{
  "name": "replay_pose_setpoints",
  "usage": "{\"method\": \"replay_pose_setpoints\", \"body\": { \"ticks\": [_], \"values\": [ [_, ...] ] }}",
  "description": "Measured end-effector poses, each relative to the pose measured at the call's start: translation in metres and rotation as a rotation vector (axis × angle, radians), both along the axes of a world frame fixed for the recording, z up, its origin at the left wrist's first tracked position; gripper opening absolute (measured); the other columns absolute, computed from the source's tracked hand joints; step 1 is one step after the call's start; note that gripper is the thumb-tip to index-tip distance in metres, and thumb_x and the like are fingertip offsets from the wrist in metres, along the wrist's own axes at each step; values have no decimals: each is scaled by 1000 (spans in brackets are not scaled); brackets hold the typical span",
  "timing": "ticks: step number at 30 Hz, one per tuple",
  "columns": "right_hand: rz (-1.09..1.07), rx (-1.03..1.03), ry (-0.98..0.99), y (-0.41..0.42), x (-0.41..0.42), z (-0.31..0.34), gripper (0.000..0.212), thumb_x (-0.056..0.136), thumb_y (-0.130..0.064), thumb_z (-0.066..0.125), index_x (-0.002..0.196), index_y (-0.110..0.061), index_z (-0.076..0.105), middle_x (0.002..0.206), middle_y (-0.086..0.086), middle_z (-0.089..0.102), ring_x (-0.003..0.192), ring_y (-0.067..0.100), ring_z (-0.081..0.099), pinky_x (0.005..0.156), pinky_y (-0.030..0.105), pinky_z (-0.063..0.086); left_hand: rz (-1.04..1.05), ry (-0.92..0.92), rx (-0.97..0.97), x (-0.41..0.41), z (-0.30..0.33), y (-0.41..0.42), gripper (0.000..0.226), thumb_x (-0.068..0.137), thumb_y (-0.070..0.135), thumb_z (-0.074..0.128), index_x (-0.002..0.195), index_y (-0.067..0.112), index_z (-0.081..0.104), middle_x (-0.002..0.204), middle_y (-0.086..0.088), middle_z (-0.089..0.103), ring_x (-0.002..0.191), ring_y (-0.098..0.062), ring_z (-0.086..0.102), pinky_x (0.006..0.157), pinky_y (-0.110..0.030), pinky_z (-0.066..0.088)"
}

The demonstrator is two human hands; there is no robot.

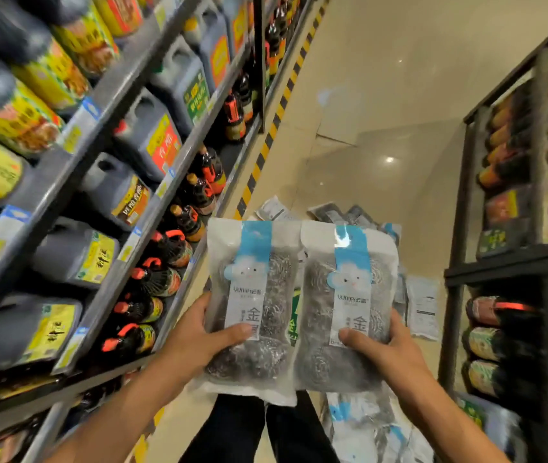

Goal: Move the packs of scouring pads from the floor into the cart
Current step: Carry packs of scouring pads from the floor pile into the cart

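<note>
**Two packs of scouring pads held up side by side in the aisle**

The left hand (pixel 199 339) grips the lower left edge of a clear plastic pack of steel-wool scouring pads with a blue-and-white label (pixel 252 305); its thumb lies across the front of the label and the fingers are curled behind, out of sight. The right hand (pixel 382 345) holds a second matching pack of steel-wool pads (pixel 342 312) the same way, thumb on the front near the lower right, fingers wrapped round the edge. The two packs are upright, touching along their inner edges, the left one slightly overlapping the right, both lifted well above the floor.

More packs of the same kind (pixel 423 305) lie scattered on the glossy beige tiled floor (pixel 382 111) beyond and below the held pair, some face down, and a further heap (pixel 366 429) sits by the person's dark trouser legs (pixel 265 429). Grey metal shelving (pixel 152 212) on the left carries dark jugs and bottles with red caps; a black rack (pixel 500 262) on the right holds more bottles. No cart is in view
</note>
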State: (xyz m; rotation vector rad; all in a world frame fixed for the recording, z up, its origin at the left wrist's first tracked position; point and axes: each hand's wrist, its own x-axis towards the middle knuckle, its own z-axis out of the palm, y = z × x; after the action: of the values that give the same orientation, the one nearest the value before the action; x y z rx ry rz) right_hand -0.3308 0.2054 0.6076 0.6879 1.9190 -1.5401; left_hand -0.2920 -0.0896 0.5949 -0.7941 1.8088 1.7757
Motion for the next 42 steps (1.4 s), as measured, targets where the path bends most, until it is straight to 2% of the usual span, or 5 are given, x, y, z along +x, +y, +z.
{"method": "replay_pose_setpoints", "body": {
  "ticks": [7, 21, 29, 38, 42],
  "values": [
    [-15, -69, 145, 20, 27, 115, 57, 79, -21, 90, 128, -32, 63, 108, -4, 81, 98, 20, 79, 92, 49, 63, -9, 187, -5, 10, 132, 23, 66, 71, 33, 92, 131, 29, 65, 118, 6, 79, 110, -17, 76, 97, -42, 55],
    [-383, -11, 309, 61, 53, 176, 54, 80, -8, 88, 126, -25, 64, 105, -7, 82, 94, 12, 79, 72, 25, 63, -282, 248, 126, -70, 172, 78, 90, 45, 61, 97, 127, 40, 67, 121, 9, 78, 117, -20, 72, 109, -52, 50],
    [-813, 114, 276, 48, 86, 180, 56, 78, -11, 90, 123, -31, 64, 101, -14, 81, 90, 8, 78, 77, 31, 63, -704, 277, 155, -135, 180, 133, 47, 78, 14, 86, 115, 33, 64, 91, 18, 81, 77, 1, 76, 61, -14, 56],
    [-1281, 213, 255, 20, 157, 190, 58, 78, -18, 92, 124, -34, 61, 109, -10, 79, 89, 6, 78, 74, 28, 64, -1163, 244, 179, -145, 181, 212, 96, 47, 58, 102, 133, 37, 63, 123, 5, 77, 110, -26, 76, 101, -53, 56],
    [-1426, 268, 244, 15, 203, 197, 58, 77, -19, 92, 125, -34, 62, 108, -11, 80, 92, 7, 78, 81, 34, 64, -1304, 256, 241, -109, 193, 251, 76, 54, 33, 102, 122, 24, 69, 109, -2, 82, 98, -27, 79, 96, -54, 59]
  ]
}}
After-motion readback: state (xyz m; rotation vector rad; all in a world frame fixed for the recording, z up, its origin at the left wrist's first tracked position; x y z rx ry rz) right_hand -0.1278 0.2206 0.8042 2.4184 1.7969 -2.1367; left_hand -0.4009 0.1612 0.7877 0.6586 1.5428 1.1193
